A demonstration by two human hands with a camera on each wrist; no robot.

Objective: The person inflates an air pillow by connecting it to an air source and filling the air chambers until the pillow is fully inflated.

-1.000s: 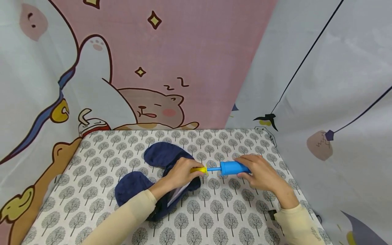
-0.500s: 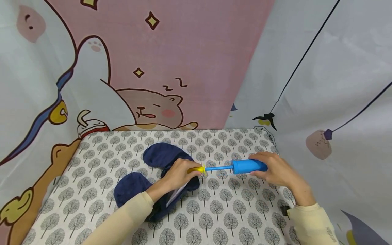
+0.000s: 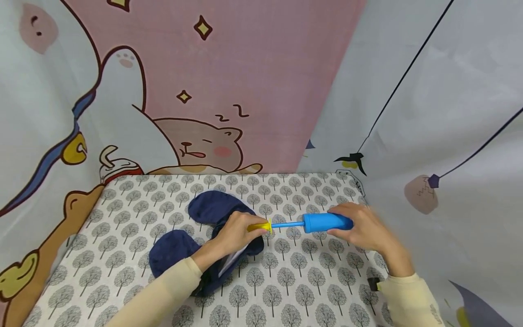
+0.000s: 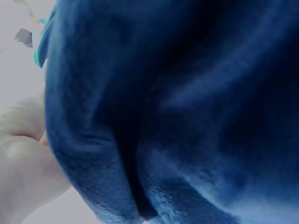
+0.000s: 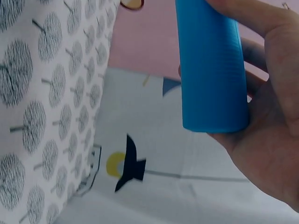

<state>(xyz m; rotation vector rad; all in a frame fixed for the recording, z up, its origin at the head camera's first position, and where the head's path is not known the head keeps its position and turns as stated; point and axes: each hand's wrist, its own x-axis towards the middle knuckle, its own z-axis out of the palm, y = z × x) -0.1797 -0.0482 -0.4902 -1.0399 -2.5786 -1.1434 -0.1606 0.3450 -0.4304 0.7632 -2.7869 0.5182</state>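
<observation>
Both hands are on a small hand air pump with a blue barrel, a thin blue rod and a yellow end piece. My left hand pinches the yellow end between thumb and fingers. Around the barrel curl the fingers of my right hand; the right wrist view shows the barrel in that grip. A length of rod shows between the two parts. Under my left hand lies a navy plush neck pillow, its middle partly hidden by my forearm. Its dark fabric fills most of the left wrist view.
The table has a white cloth printed with grey trees. Printed curtains rise right behind it and along the right side. A small black item shows beside my right sleeve.
My right hand first drew the blue barrel to the right, baring more rod, then moved slightly back left. My left hand keeps its pinch on the yellow end with little movement.
</observation>
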